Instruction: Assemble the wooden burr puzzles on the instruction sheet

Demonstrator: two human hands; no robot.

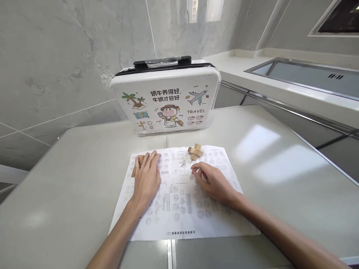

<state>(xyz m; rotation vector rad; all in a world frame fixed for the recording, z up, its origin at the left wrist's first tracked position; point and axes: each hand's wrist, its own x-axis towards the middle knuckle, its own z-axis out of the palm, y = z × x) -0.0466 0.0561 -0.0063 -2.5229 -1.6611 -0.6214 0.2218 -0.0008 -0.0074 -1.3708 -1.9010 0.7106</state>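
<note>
A printed instruction sheet with many small diagrams lies flat on the pale counter. My left hand rests on its upper left part, fingers stretched flat over wooden pieces that are mostly hidden under it. My right hand lies on the middle of the sheet with fingers loosely curled, thumb and forefinger close together; nothing shows between them. A wooden interlocking cross puzzle stands at the sheet's top edge, just beyond my right fingertips and apart from them.
A small white suitcase-shaped box with cartoon prints and the word TRAVEL stands upright behind the sheet against the marble wall. A steel sink is set into a higher counter at the back right. The table edge drops off at left.
</note>
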